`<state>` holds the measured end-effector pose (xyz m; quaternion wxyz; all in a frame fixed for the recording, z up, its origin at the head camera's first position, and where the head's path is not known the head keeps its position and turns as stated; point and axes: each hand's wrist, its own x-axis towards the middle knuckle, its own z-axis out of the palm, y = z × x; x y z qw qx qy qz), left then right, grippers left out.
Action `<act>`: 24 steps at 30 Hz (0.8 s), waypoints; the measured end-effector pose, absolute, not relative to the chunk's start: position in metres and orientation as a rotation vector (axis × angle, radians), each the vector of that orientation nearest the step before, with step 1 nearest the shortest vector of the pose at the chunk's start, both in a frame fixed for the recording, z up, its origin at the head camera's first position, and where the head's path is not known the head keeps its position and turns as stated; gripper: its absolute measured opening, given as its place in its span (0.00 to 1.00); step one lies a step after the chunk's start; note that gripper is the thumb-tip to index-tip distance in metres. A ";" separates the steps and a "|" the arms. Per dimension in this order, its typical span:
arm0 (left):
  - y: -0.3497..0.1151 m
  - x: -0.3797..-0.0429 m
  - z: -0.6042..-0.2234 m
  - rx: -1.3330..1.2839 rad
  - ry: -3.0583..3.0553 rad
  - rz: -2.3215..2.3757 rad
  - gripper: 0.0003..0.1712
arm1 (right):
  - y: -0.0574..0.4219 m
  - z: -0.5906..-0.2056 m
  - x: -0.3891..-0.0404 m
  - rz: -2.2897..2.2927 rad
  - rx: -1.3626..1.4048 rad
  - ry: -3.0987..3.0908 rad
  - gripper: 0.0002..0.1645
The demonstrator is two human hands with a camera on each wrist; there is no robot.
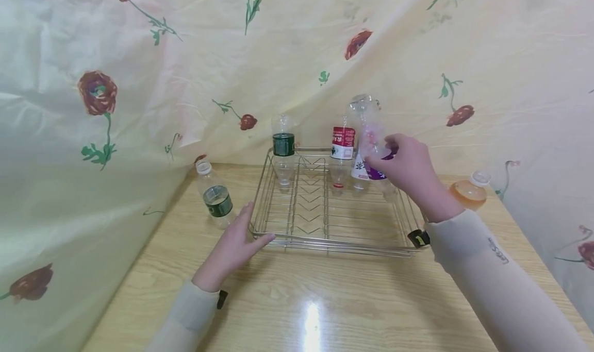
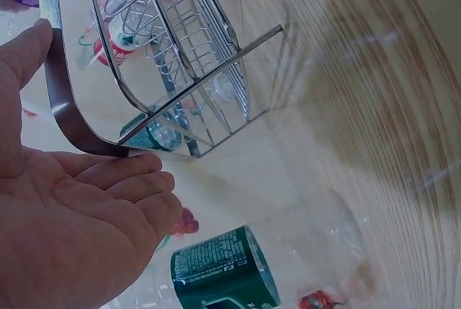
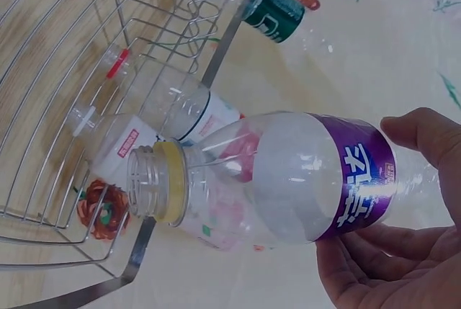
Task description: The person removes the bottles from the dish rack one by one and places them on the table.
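My right hand point(image 1: 410, 166) grips a clear plastic bottle point(image 3: 292, 176) by its purple label, fingers on one side and thumb on the other. The bottle has a yellow neck ring and an uncapped mouth, pointing down toward the right part of a wire dish rack point(image 1: 327, 238). Inside the rack, inverted bottles stand: one with a green label point(image 1: 283, 145), one with a red-and-white label point(image 1: 343, 143), and one with a white label point(image 1: 359, 169). At the front left corner, my left hand point(image 1: 232, 244) touches the rack's rim, its fingers nearly straight.
Left of the rack, a capped green-labelled bottle point(image 1: 217, 200) stands on the wooden table point(image 1: 278, 300). A bottle of orange liquid point(image 1: 469, 189) is at the right. Flower-patterned cloth point(image 1: 287, 48) hangs behind and along the sides.
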<state>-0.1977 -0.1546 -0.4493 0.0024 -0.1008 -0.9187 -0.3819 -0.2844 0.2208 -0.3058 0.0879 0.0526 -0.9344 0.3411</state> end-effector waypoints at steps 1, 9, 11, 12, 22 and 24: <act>-0.154 -0.198 -0.449 -0.314 -2.881 -1.200 0.62 | 0.221 -0.306 -0.283 1.002 0.172 -2.775 0.44; -0.154 -0.198 -0.449 -0.313 -2.883 -1.196 0.62 | 0.216 -0.302 -0.268 0.961 0.263 -2.768 0.36; -0.153 -0.198 -0.448 -0.314 -2.887 -1.197 0.62 | 0.214 -0.302 -0.264 0.959 0.284 -2.776 0.35; -0.153 -0.197 -0.447 -0.314 -2.888 -1.199 0.61 | 0.214 -0.302 -0.262 0.960 0.294 -2.780 0.34; -0.152 -0.196 -0.445 -0.336 -2.888 -1.199 0.60 | 0.212 -0.304 -0.247 0.916 0.381 -2.792 0.24; -0.152 -0.196 -0.445 -0.340 -2.885 -1.199 0.60 | 0.211 -0.305 -0.244 0.899 0.403 -2.787 0.25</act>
